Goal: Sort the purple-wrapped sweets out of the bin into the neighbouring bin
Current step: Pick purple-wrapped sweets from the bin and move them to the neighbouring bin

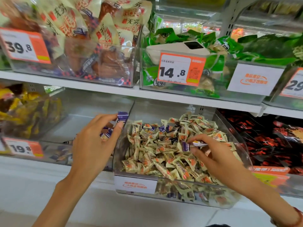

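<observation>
While L hand (pixel 96 141) clutches several purple sweets (pixel 122 116) over neighbouring bin (pixel 85 115) & R hand (pixel 213 154) pinches another (pixel 186 146), wrappers look light, crinkly, slippery — best pinched mid-body.

Bright, even shop lighting fills the scene and casts only faint, soft shadows under the shelf edges (pixel 114 89). The clear bin walls (pixel 236 128) carry pale reflections that wash out what lies behind them (most of all along the front lips), and the whole picture looks soft and smeared, with motion blur heaviest on the upper-left packets (pixel 68 30). Wide-angle distortion bows the shelf lines and stretches things toward the corners.
</observation>
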`<act>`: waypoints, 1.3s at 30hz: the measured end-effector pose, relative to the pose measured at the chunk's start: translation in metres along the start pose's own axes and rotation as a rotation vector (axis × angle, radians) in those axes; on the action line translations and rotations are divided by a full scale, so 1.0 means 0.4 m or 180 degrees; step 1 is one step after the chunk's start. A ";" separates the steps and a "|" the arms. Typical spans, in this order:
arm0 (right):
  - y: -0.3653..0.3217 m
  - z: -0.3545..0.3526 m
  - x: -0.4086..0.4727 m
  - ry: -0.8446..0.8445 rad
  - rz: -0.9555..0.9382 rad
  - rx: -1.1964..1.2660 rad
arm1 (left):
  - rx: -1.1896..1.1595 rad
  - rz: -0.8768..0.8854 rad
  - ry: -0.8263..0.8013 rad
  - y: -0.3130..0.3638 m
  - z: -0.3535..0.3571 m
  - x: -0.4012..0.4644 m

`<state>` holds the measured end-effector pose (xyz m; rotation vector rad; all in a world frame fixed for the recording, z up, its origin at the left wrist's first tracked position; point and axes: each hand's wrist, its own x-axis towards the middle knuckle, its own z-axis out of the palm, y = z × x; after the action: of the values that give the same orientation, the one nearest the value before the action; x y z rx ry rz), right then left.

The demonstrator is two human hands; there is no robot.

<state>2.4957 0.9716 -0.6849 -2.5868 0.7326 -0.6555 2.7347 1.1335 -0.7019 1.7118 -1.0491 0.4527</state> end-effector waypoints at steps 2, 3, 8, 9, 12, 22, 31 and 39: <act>-0.080 0.040 0.046 -0.0094 -0.0234 0.0510 | 0.0041 -0.0258 0.0157 -0.029 -0.021 0.016; -0.120 0.069 0.075 -0.0171 -0.0409 0.0724 | 0.0176 -0.0380 0.0198 -0.048 -0.030 0.023; -0.265 0.237 0.266 -0.0364 -0.1040 0.0575 | 0.0981 -0.0835 -0.0053 -0.171 -0.036 0.032; -0.283 0.269 0.302 -0.0378 -0.1059 0.0407 | 0.1099 -0.0864 -0.0175 -0.189 -0.032 0.029; -0.313 0.333 0.383 -0.0562 -0.0911 -0.0377 | 0.1161 -0.0899 -0.0421 -0.211 -0.018 0.028; -0.272 0.262 0.299 -0.0951 -0.1054 -0.0576 | 0.0610 -0.0849 -0.0845 -0.173 0.009 0.034; 0.075 0.124 0.335 -0.0711 0.0082 -0.1220 | 0.0327 -0.0913 -0.1064 -0.045 0.075 0.007; 0.070 0.179 0.394 -0.2508 0.0502 -0.2343 | 0.0378 -0.0744 -0.0841 -0.040 0.087 -0.005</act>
<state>2.6415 0.8762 -0.7044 -2.9756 0.9822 0.8104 2.7404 1.1043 -0.7264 2.0126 -1.0059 0.1435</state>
